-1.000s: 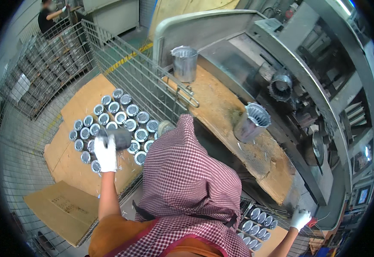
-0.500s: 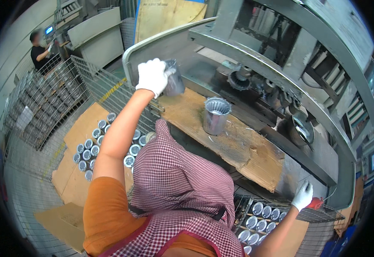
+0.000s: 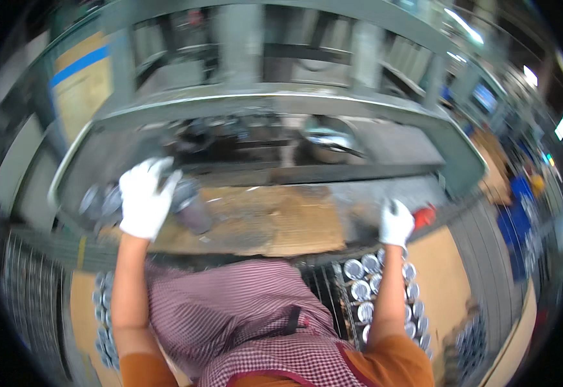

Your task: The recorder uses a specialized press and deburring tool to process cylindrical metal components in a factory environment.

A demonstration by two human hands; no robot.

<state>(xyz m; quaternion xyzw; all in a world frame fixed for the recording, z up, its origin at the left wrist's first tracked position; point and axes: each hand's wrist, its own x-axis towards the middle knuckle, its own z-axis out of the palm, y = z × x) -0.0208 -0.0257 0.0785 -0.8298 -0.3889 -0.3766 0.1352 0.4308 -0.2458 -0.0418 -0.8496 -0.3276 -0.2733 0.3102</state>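
In a white glove, my left hand (image 3: pixel 144 198) is raised over the left end of the bench, with thumb and fingers apart. Just to its right a grey metal cup (image 3: pixel 194 209), blurred by motion, stands on the cardboard (image 3: pixel 307 222). More grey cup-like parts (image 3: pixel 104 201) show at its left side. My right hand (image 3: pixel 396 224), also gloved, is at the bench's right front edge with fingers curled in; what they hold, if anything, is hidden. Beside it sits a red object (image 3: pixel 424 217) whose kind I cannot tell.
Behind the bench is a grey machine frame (image 3: pixel 239 48) with a curved front rail. A round metal pan (image 3: pixel 330 142) sits inside it. Rows of shiny cylindrical parts (image 3: pixel 361 290) stand below at the right, more (image 3: pixel 104 322) at the lower left. A wire cage (image 3: pixel 33 290) is at far left.
The view has swung to the right. My left hand has let go of the grey cup it held at the bench's left end. My right hand stays beside the red object.
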